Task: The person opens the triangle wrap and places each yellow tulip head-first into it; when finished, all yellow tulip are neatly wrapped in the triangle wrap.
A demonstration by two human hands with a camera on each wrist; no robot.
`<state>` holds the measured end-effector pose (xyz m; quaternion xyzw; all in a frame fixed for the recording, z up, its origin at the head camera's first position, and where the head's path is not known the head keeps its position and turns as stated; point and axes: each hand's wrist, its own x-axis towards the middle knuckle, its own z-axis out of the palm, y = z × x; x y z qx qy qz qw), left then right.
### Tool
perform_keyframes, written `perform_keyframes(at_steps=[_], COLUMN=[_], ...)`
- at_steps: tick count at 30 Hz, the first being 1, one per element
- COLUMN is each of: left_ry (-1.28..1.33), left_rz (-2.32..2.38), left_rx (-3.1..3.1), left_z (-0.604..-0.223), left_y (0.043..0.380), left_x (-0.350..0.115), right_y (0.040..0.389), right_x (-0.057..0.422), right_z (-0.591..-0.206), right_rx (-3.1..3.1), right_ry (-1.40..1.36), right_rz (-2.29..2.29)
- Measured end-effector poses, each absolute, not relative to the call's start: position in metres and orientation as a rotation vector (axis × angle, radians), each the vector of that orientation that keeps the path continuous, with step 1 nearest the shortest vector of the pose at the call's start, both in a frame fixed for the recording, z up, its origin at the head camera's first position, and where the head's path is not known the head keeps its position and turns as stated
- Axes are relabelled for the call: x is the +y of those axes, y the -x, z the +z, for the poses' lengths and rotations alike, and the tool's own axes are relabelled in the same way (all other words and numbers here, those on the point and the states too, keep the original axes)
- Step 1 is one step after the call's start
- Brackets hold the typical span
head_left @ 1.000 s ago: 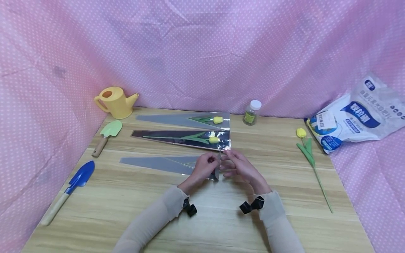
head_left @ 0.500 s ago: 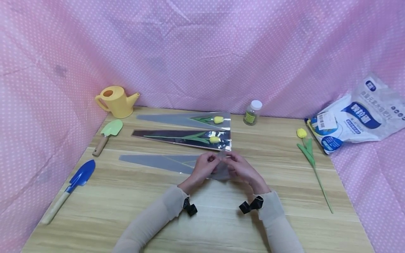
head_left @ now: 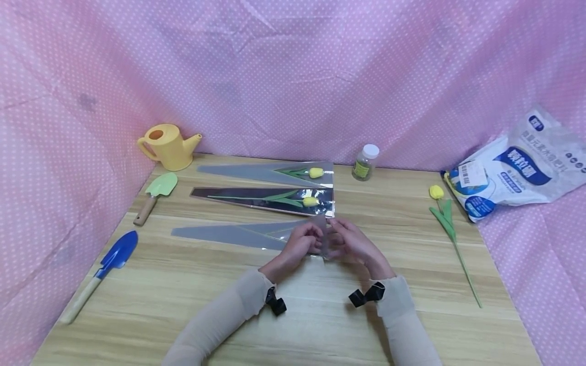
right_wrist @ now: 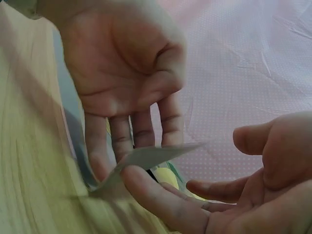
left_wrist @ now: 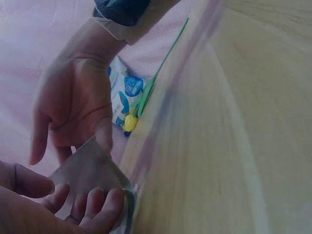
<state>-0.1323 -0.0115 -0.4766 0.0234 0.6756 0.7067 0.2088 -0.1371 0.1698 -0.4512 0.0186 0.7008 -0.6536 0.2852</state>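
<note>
A grey translucent flower sleeve point(head_left: 229, 236) lies across the middle of the table, its wide right end raised between the two hands. My left hand point(head_left: 299, 244) touches this end, several fingers against the sheet and the thumb point(left_wrist: 34, 183) apart from it. Facing it, my right hand point(head_left: 357, 244) has its fingers spread loosely, one fingertip point(right_wrist: 134, 175) right at the lifted flap point(right_wrist: 153, 156). Behind them lie a dark sleeve point(head_left: 238, 195) with a yellow tulip point(head_left: 310, 202) in it and a grey sleeve point(head_left: 238, 173) with another yellow tulip point(head_left: 316, 173).
A yellow watering can point(head_left: 169, 147), a green trowel point(head_left: 162, 185) and a blue trowel point(head_left: 118, 251) are on the left. A capped bottle point(head_left: 364, 162) stands at the back. On the right are a loose yellow tulip point(head_left: 448, 229) and a white-and-blue bag point(head_left: 503, 175).
Half a second ago the fingertips of both hands met at the sleeve's end; now they stand slightly apart with the end upright between them. My left hand has shifted a little right.
</note>
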Motion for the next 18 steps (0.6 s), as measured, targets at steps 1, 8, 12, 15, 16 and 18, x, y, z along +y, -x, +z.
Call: perform_keyframes(at_steps=[1,8,12,15,16,18], left_ry=[-0.073,-0.101,-0.077,-0.070,-0.068,-0.074], left_rz=[1.956,1.924,1.905,1.905,1.912,1.925], left_rx=[1.889,1.914,1.923,1.931,1.927,1.932], left_z=[-0.4787,-0.4848,-0.4851,-0.4852,-0.4854,-0.4857], left_y=[0.1327,0.1334,0.1340,0.1344,0.1346,0.1351], left_x=[-0.0108,-0.0094,-0.0101,-0.0113,-0.0117,-0.0124], right_y=[0.1370,0.1362,0.1354,0.1352,0.1352,0.1352], right_x=[0.1696,0.1739,0.1763,0.1754,0.1747,0.1732], right_z=[-0.4510,-0.4494,-0.4484,-0.4479,-0.4477,-0.4476], right_rx=[1.863,1.906,1.884,1.855,1.847,1.840], right_ry=[-0.061,-0.005,0.025,0.044,0.040,0.029], right_rz=[-1.754,-1.665,-1.654,-1.666,-1.671,-1.680])
